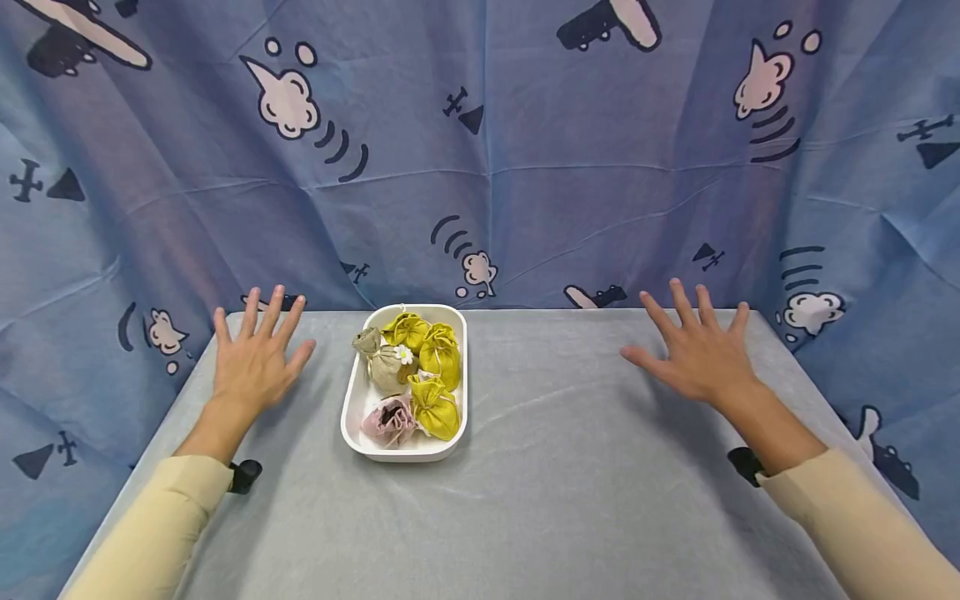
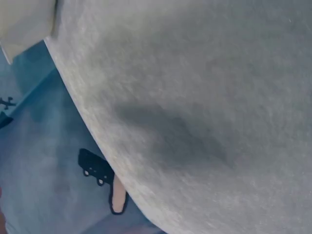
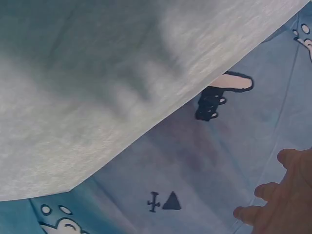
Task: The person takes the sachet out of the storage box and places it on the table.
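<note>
My left hand (image 1: 255,360), fingers spread, is held over the table's left side with nothing in it. The right hand (image 1: 701,354) is likewise spread and holds nothing, over the far right side. Nearer to the left hand stands a white tray (image 1: 350,421) with rounded corners. Inside it are several small drawstring pouches: yellow-green pouches (image 1: 440,357) along its right side and top, a beige pouch (image 1: 386,371) with a white daisy (image 1: 403,355) at the left, and a pink pouch (image 1: 390,421) at the front. In the right wrist view, part of the right hand (image 3: 287,200) shows at the lower right.
A grey cloth-covered table (image 1: 525,483) spreads under both hands, and their shadows fall on it. Beyond its back edge and sides hangs a blue curtain (image 1: 570,192) printed with planes and clouds. Each wrist wears a black band (image 1: 244,477) below a beige sleeve (image 1: 153,525).
</note>
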The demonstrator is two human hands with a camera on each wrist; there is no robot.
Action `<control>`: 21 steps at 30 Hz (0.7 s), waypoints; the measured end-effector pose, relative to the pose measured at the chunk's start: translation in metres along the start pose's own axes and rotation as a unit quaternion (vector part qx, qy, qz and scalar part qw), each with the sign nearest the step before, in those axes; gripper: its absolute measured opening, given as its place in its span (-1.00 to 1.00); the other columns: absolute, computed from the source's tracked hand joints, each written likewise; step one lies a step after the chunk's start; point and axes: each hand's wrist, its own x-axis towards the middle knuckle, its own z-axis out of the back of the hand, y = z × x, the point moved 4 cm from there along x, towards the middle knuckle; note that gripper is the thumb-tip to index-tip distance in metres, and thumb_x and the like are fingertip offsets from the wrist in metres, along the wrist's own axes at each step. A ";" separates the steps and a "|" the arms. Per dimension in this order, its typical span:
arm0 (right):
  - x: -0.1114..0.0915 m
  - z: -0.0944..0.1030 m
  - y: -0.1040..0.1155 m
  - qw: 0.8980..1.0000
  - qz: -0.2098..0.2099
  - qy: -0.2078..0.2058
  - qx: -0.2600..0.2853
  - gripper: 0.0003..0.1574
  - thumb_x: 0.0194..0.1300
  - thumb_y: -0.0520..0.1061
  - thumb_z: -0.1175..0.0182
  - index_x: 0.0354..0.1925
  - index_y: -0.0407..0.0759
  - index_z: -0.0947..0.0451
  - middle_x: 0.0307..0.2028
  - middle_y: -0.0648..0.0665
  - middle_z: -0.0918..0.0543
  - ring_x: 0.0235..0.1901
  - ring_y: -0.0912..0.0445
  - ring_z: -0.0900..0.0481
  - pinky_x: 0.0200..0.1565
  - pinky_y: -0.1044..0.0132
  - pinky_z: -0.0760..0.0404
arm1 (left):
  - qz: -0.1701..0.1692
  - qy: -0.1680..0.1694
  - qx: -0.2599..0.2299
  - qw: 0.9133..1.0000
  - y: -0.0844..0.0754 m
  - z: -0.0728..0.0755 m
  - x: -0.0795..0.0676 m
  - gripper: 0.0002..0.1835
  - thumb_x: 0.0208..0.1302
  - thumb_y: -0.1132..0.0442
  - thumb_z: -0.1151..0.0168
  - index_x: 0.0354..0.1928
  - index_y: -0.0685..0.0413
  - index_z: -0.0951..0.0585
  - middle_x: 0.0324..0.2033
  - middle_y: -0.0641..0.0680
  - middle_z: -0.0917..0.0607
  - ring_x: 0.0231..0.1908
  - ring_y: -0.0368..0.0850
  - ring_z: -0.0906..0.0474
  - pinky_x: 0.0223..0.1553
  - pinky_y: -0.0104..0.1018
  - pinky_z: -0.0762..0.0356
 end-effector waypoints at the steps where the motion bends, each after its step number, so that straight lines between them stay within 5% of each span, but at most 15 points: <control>1: 0.000 0.001 0.002 1.000 0.003 -0.002 -0.001 0.24 0.24 0.66 0.12 0.60 0.03 0.13 0.54 -0.40 0.25 0.47 -0.46 0.33 0.19 -0.57 0.58 | -0.002 0.000 -0.001 1.000 -0.002 0.001 0.000 -0.27 0.53 -0.21 0.21 0.59 -0.07 -0.01 0.57 0.18 0.10 0.54 0.17 0.43 0.36 0.41 0.55; 12: 0.000 0.008 0.035 0.998 0.052 -0.007 0.025 0.25 0.26 0.62 0.05 0.60 -0.01 0.13 0.54 -0.38 0.15 0.48 -0.39 0.16 0.27 -0.55 0.38 | -0.041 -0.026 -0.018 0.999 -0.021 0.008 -0.005 -0.27 0.52 -0.22 0.15 0.59 -0.13 -0.03 0.58 0.11 0.10 0.54 0.16 0.33 0.38 0.36 0.56; 21: 0.001 0.018 0.066 0.992 0.118 -0.015 0.043 0.26 0.23 0.59 -0.07 0.61 0.13 0.20 0.54 -0.31 -0.01 0.49 -0.31 0.02 0.30 -0.52 0.12 | -0.137 -0.057 -0.051 0.988 -0.030 0.010 -0.011 -0.27 0.47 -0.18 0.01 0.57 -0.15 -0.14 0.57 0.05 0.00 0.54 0.16 0.18 0.43 0.32 0.35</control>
